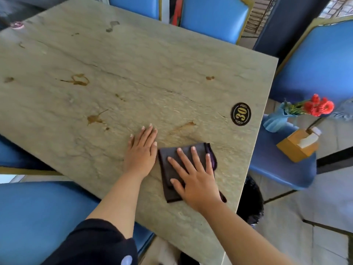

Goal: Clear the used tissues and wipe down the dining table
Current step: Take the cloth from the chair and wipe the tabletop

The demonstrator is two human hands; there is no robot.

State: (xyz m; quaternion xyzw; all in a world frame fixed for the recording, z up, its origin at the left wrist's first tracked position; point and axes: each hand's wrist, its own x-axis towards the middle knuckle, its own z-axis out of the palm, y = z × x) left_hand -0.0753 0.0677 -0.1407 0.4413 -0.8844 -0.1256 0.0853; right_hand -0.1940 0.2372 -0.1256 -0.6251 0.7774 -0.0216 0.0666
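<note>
The stone-patterned dining table [133, 60] fills the view and carries several brown stains, such as a ring-shaped one [79, 80] and a streak [183, 127] just beyond my hands. A folded dark purple cloth [172, 161] lies flat near the table's right front edge. My right hand [194, 176] presses on the cloth with its fingers spread. My left hand [141, 152] rests flat on the bare table right beside the cloth, holding nothing. No tissues show on the table.
A black oval badge marked 30 [241, 114] sits near the right edge. On the blue chair [282, 169] to the right stand a blue vase with red flowers [278, 119] and a wooden tissue box [298, 145]. More blue chairs surround the table. A black bin bag [250, 203] sits below the edge.
</note>
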